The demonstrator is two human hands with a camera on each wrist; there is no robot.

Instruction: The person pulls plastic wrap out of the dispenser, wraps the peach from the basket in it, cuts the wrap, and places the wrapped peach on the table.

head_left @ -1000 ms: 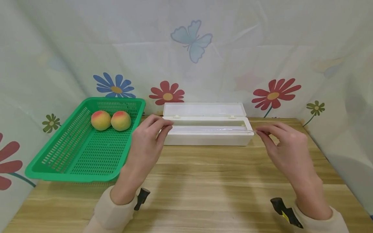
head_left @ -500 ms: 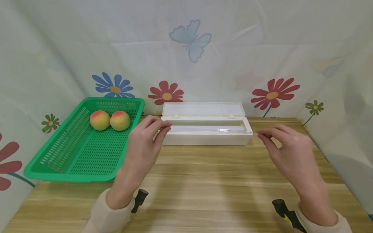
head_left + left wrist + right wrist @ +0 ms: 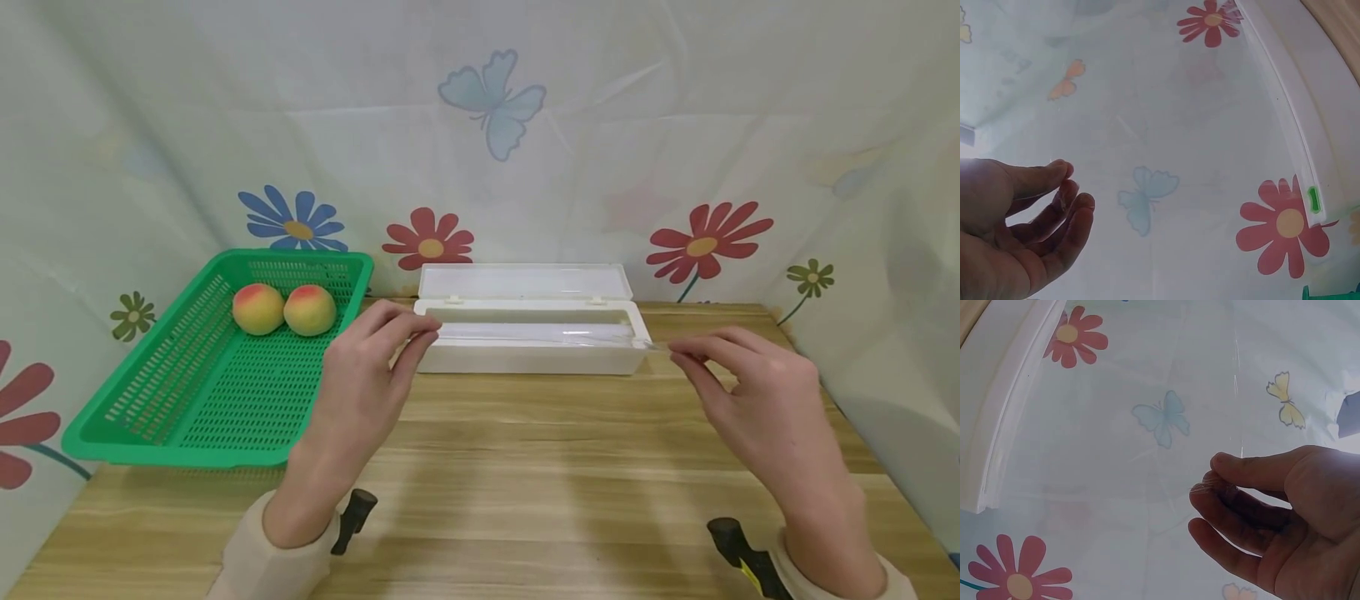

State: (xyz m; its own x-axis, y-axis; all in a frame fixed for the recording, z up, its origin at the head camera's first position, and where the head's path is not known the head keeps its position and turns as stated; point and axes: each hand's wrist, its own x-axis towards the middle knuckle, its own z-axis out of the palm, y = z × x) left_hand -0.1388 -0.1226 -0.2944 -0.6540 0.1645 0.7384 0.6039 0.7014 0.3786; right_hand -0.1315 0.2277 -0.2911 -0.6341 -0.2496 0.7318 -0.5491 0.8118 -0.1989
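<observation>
A long white box (image 3: 525, 360) with its lid (image 3: 525, 282) raised stands at the back of the table, a white roll (image 3: 517, 331) inside it. Clear film (image 3: 592, 339) stretches along the box's front edge between both hands. My left hand (image 3: 365, 392) pinches it between thumb and fingertips at the box's left end. Beyond the right end, my right hand (image 3: 768, 408) pinches the film's other corner. The right wrist view shows clear film (image 3: 1235, 381) running up from the pinching fingers of the right hand (image 3: 1272, 525). The left hand (image 3: 1029, 228) has thumb and forefinger together in its wrist view.
A green basket (image 3: 180, 457) at the left of the wooden table (image 3: 510, 500) holds two peaches, one on the left (image 3: 258, 309) and one on the right (image 3: 310, 310). A white patterned cloth (image 3: 585, 167) hangs behind and beside the table.
My right hand has moved a little to the right and toward me, still pinching the film. The left hand has shifted slightly left and toward me. Box and peaches stay in place.
</observation>
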